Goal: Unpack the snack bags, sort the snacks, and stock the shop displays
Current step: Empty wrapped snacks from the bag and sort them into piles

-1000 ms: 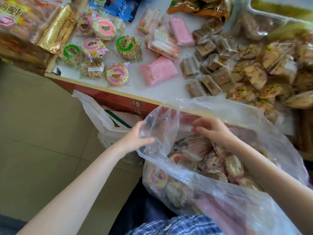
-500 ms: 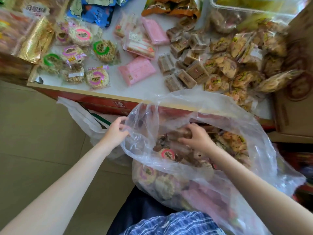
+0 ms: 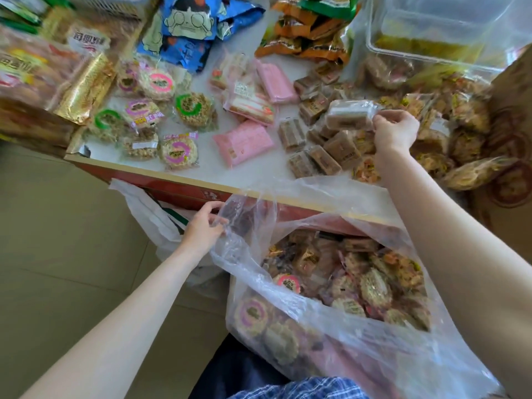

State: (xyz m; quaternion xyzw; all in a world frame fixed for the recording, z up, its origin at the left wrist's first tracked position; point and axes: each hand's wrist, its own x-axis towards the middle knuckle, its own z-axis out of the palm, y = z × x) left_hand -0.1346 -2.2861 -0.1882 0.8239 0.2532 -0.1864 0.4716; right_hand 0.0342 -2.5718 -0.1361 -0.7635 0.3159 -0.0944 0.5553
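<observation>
A big clear plastic bag (image 3: 339, 335) full of wrapped snacks rests on my lap below the counter. My left hand (image 3: 205, 226) grips the bag's left rim and holds it open. My right hand (image 3: 395, 131) is up over the white counter (image 3: 259, 168), pinching a wrapped brown snack bar (image 3: 349, 115) by its end above a pile of similar brown bars (image 3: 325, 148). Round cakes with pink and green labels (image 3: 161, 116) lie grouped at the left, pink packets (image 3: 243, 142) in the middle.
Golden-brown wrapped snacks (image 3: 449, 131) are heaped at the right by a cardboard box (image 3: 512, 156). A clear plastic tub (image 3: 431, 27) stands at the back right, blue (image 3: 187, 27) and orange packets (image 3: 308, 33) behind. A white bag (image 3: 149, 214) hangs below the counter edge. Tiled floor on the left.
My right hand has come out of the bag with a brown bar and risen over the counter's brown pile. My left hand keeps its grip on the bag rim.
</observation>
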